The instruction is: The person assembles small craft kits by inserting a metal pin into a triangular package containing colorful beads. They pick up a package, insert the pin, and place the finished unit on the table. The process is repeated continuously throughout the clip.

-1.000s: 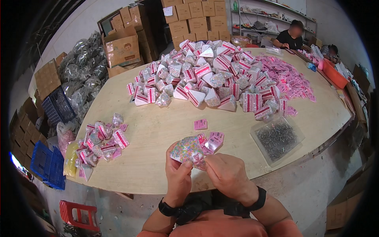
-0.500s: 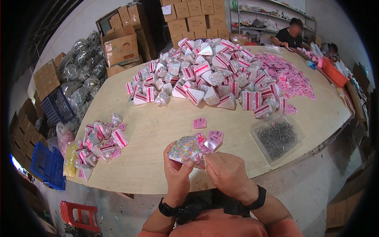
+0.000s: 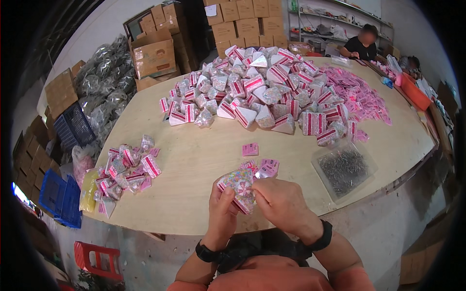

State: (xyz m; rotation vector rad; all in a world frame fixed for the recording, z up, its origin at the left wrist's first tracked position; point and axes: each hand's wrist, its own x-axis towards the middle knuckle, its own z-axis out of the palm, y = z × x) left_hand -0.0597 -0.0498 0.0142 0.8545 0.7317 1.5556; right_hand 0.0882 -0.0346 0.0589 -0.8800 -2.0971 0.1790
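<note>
My left hand (image 3: 221, 216) is closed around a cake-slice-shaped piece (image 3: 239, 190) with a pink-striped side, coloured sprinkles and a small pink bow. The thumb lies along its left side. Pinched together at the piece's right edge are the fingers of my right hand (image 3: 285, 203); whatever they grip there is too small to make out. Just beyond my hands lie a few pink cards (image 3: 268, 168), with one more pink card (image 3: 250, 149) farther off. To the right, a clear shallow tray (image 3: 319, 178) holds many thin dark metal pins (image 3: 344, 167).
A large heap of wrapped cake-slice pieces (image 3: 252, 87) covers the far table, beside a pile of pink cards (image 3: 361, 97). A smaller group of pieces (image 3: 127, 169) sits left. A person (image 3: 361, 46) works at the back right. A red stool (image 3: 98, 259) stands below the table.
The cake-slice piece has been turned in my left hand, so its bow and striped side now show. My right hand stays pinched at its right edge. The whole view has shifted slightly.
</note>
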